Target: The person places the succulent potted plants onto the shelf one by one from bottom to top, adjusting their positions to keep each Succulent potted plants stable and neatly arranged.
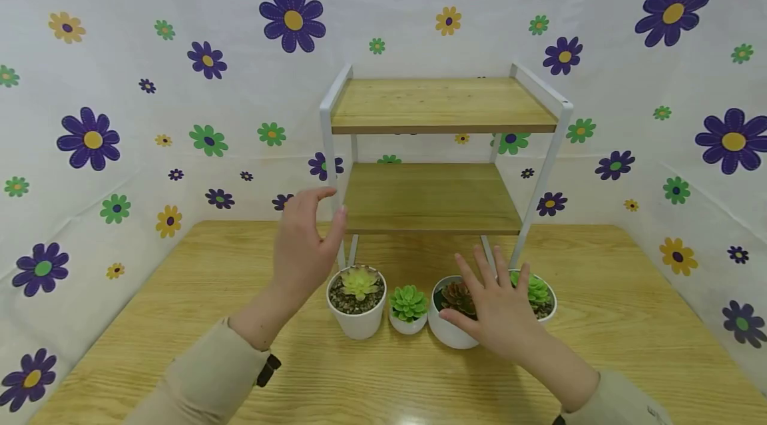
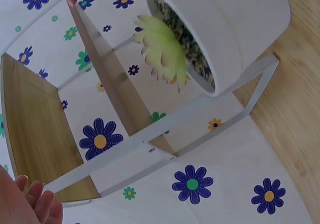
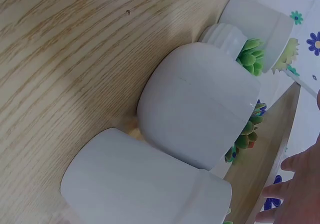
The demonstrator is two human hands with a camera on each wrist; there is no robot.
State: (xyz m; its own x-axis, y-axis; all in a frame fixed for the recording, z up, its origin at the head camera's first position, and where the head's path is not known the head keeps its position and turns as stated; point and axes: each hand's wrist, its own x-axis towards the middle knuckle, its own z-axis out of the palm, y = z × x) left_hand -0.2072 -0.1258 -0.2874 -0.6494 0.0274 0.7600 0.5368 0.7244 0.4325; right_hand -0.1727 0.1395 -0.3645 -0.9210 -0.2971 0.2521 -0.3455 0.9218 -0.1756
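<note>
Four white pots with succulents stand in a row on the wooden table: a tall pot [image 1: 358, 318] with a yellow-green plant, a small pot [image 1: 409, 325] with a green one, a round pot [image 1: 451, 332] with a brownish one, and a pot [image 1: 548, 302] with a green one at the right. My left hand [image 1: 305, 238] is raised above and left of the tall pot, fingers bent loosely, holding nothing. Over the two right pots my right hand [image 1: 500, 312] spreads its fingers, partly hiding them; the right wrist view shows the hand [image 3: 300, 184] apart from the round pot [image 3: 197, 101].
Behind the pots stands a two-tier shelf with wooden boards [image 1: 443, 102] and a white frame [image 1: 542, 192]; both boards carry nothing. A white cloth with printed flowers [image 1: 180, 98] surrounds the back and sides of the table [image 1: 210, 265].
</note>
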